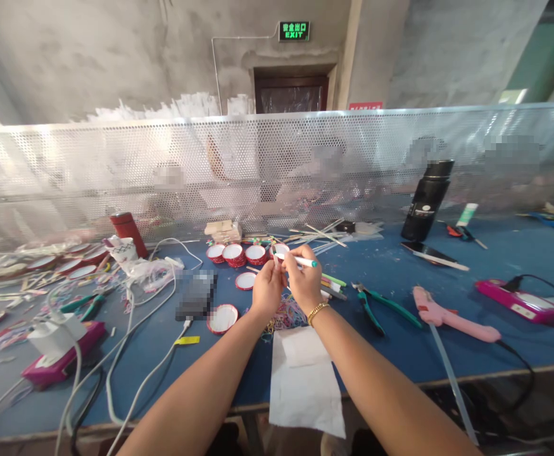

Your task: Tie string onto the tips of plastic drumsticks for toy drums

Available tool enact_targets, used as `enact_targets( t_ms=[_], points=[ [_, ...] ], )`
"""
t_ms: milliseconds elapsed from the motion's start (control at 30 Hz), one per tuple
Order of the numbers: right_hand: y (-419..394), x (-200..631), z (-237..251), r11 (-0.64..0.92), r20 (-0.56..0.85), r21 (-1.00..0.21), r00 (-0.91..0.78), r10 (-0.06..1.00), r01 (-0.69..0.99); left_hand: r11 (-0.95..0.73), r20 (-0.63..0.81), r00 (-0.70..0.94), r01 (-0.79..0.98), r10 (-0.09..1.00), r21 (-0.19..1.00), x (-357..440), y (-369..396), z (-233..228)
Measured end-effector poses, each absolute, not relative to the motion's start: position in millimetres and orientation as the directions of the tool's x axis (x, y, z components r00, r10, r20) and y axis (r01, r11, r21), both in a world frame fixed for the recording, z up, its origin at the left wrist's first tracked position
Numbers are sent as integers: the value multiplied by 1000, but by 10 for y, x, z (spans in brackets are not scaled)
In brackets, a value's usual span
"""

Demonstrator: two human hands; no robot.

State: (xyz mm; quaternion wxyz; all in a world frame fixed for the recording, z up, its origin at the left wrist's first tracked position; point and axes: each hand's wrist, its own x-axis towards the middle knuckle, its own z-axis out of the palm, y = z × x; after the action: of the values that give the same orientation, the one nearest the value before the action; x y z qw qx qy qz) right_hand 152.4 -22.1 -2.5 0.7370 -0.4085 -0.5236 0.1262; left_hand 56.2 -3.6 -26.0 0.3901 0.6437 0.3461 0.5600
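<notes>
- In the head view, my slim white plastic marker with a green end point(305, 261) is above the surface point(390, 278), beyond the white rectangular sheet point(305, 386); I judge it light, stiff, slightly slippery, best held mid-barrel.
- My right hand point(304, 282) is closed around it.
- My left hand point(267, 288), also beyond the sheet, pinches something too small to identify.

The small piece point(275, 254) pinched in your left hand point(268, 288) is too tiny to identify; your right hand point(305, 282) hides part of the pen point(307, 261). Your forearms point(203, 380) are cut off at the near edge. The dark device point(195, 295) at left is pixelated; figures point(312, 180) behind the far panel point(186, 142) blur.
</notes>
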Motion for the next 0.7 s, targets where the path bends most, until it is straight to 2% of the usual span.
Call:
enact_targets(
  t_ms=[267, 533, 700],
  points=[
    [-203, 1541, -40, 627, 667, -735, 444, 598, 258, -441, 447, 138, -71, 884, 894, 575, -38, -254],
    [-213, 1526, -38, 641, 682, -723, 409, 606, 258, -445, 444, 131, -24, 886, 895, 566, -55, -250],
    [-206, 1536, -35, 630, 680, -726, 425, 598, 275, -430, 438, 127, -88, 890, 899, 580, -38, -251]
  ],
)
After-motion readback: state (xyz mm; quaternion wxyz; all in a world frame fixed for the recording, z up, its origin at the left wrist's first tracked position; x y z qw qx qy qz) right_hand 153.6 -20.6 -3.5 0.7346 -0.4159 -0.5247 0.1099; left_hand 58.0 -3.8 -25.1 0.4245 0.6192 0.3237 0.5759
